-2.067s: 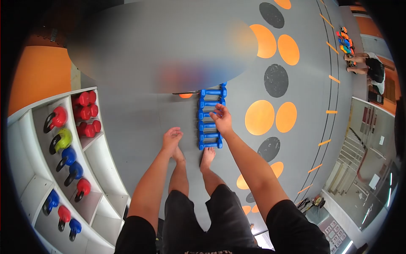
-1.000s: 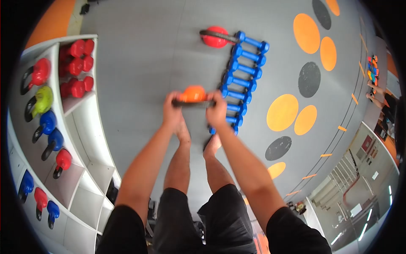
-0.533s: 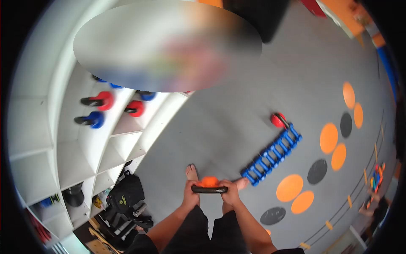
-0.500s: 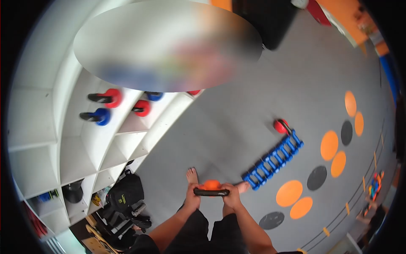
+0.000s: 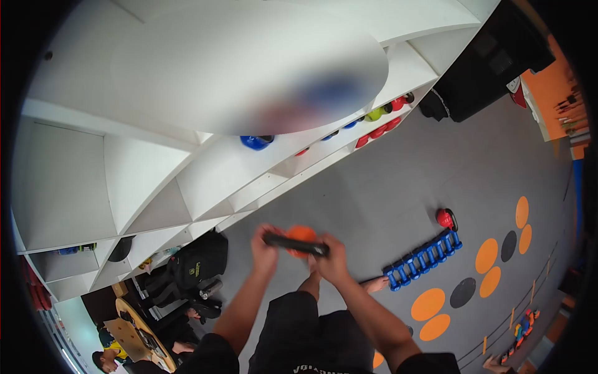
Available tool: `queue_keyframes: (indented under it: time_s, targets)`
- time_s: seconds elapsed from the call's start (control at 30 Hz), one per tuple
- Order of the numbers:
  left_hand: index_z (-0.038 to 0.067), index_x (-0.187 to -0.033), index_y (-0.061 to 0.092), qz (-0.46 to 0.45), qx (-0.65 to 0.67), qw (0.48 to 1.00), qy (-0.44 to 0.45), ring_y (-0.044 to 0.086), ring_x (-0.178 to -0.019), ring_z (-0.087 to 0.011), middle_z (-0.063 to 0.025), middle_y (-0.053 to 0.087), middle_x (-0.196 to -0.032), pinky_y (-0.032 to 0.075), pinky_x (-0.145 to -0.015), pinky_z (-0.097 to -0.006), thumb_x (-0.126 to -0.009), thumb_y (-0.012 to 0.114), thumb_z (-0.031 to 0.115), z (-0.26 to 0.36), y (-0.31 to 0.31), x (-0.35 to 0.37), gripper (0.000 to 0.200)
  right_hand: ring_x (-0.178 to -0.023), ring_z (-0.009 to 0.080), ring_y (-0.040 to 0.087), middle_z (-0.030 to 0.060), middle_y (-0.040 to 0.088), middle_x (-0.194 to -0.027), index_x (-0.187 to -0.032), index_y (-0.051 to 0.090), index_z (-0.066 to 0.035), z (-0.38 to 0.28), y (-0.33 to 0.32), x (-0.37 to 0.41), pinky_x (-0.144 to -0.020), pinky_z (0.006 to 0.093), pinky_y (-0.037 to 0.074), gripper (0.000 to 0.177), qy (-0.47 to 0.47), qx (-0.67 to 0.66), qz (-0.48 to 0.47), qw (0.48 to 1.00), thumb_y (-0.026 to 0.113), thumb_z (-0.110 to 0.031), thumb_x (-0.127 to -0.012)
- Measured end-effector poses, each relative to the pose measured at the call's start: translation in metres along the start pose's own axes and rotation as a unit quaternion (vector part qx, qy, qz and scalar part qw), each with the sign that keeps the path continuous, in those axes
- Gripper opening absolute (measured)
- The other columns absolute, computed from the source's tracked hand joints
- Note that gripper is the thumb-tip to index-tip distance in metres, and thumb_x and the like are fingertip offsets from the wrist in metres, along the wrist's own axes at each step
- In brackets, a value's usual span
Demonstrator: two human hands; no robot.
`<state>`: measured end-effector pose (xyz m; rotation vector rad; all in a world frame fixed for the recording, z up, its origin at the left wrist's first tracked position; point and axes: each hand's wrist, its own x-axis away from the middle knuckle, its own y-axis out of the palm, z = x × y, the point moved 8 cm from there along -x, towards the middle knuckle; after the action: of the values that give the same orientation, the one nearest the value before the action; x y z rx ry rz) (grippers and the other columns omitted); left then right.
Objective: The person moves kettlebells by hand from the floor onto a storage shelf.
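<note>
- The white shelving (image 5: 156,181) fills the upper left of your view. Most of its compartments stand bare, and a blue kettlebell (image 5: 256,142), a green one (image 5: 374,114) and some red ones (image 5: 392,103) sit in the farther ones.
- The grey floor (image 5: 398,181) runs off to your right, painted with orange and black spots (image 5: 430,304).
- A black backpack (image 5: 193,268) lies on the floor against the foot of the shelving, down to your left.
- A row of blue dumbbells (image 5: 423,258) lies side by side on the floor to your right, just beyond your bare foot.
- You hold the orange kettlebell (image 5: 301,235) up in front of you, clear of the floor, its black handle level and turned towards you.
- Your left hand (image 5: 265,249) is closed round the left end of that handle.
- Your right hand (image 5: 333,258) is closed round the right end.
- A red kettlebell (image 5: 445,219) stands on the floor at the far end of the dumbbell row, just beside the last one.
</note>
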<state>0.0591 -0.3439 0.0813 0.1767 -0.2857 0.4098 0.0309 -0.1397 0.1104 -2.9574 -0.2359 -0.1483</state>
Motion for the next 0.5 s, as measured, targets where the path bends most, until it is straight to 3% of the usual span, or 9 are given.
queue_keyframes:
  time_s: [0.13, 0.17, 0.27, 0.3, 0.4, 0.5]
  targets:
    - [0.006, -0.092, 0.050, 0.052, 0.119, 0.991, 0.033, 0.056, -0.081, -0.0201, -0.0061, 0.053, -0.084, 0.049, -0.078, -0.0334, -0.088, 0.048, -0.010, 0.074, -0.052, -0.096, 0.016, -0.069, 0.0372, 0.054, 0.0188, 0.055, -0.077, -0.086, 0.058, 0.000, -0.075, 0.081, -0.071, -0.062, 0.0371, 0.044, 0.019, -0.073, -0.045, 0.037, 0.996, 0.056, 0.010, -0.070]
    - [0.005, -0.091, 0.050, 0.041, 0.120, 0.991, 0.043, 0.056, -0.080, -0.0204, -0.0063, 0.053, -0.084, 0.050, -0.078, -0.0339, -0.089, 0.047, -0.009, 0.090, -0.062, -0.119, 0.015, -0.077, 0.0407, 0.059, 0.0198, 0.059, -0.080, -0.085, 0.060, 0.002, -0.082, 0.099, -0.089, -0.066, 0.0404, 0.047, 0.018, -0.035, -0.037, 0.035, 0.998, 0.061, 0.009, -0.069]
    - [0.005, -0.095, 0.052, -0.008, 0.125, 0.988, 0.094, 0.055, -0.084, -0.0218, -0.0080, 0.055, -0.090, 0.049, -0.080, -0.0375, -0.094, 0.053, 0.001, 0.123, -0.090, -0.192, 0.005, -0.081, 0.0420, 0.065, 0.0216, 0.064, -0.084, -0.087, 0.062, 0.003, -0.098, 0.142, -0.134, -0.071, 0.0416, 0.051, 0.018, -0.053, -0.089, 0.083, 0.991, 0.059, 0.010, -0.070]
    - [0.005, -0.097, 0.053, 0.021, 0.114, 0.989, 0.091, 0.055, -0.086, -0.0225, -0.0078, 0.055, -0.092, 0.049, -0.082, -0.0386, -0.095, 0.054, 0.004, 0.129, -0.099, -0.212, 0.002, -0.082, 0.0433, 0.064, 0.0228, 0.063, -0.085, -0.088, 0.062, 0.003, -0.107, 0.151, -0.145, -0.071, 0.0424, 0.050, 0.021, -0.056, -0.091, 0.087, 0.990, 0.057, 0.012, -0.070]
    - [0.006, -0.105, 0.056, 0.059, 0.156, 0.984, 0.064, 0.057, -0.093, -0.0229, -0.0073, 0.058, -0.099, 0.049, -0.090, -0.0390, -0.096, 0.057, 0.012, 0.118, -0.137, -0.267, 0.012, -0.085, 0.0442, 0.061, 0.0249, 0.063, -0.090, -0.088, 0.062, 0.005, -0.113, 0.182, -0.176, -0.074, 0.0461, 0.049, 0.023, -0.069, -0.072, 0.068, 0.993, 0.054, 0.013, -0.069]
    - [0.008, -0.116, 0.056, 0.048, 0.207, 0.976, 0.054, 0.059, -0.103, -0.0219, -0.0073, 0.059, -0.112, 0.052, -0.093, -0.0358, -0.097, 0.056, 0.020, 0.124, -0.149, -0.294, 0.023, -0.087, 0.0428, 0.063, 0.0257, 0.064, -0.091, -0.097, 0.062, 0.004, -0.108, 0.199, -0.199, -0.077, 0.0414, 0.050, 0.030, -0.086, -0.058, 0.062, 0.993, 0.053, 0.011, -0.070]
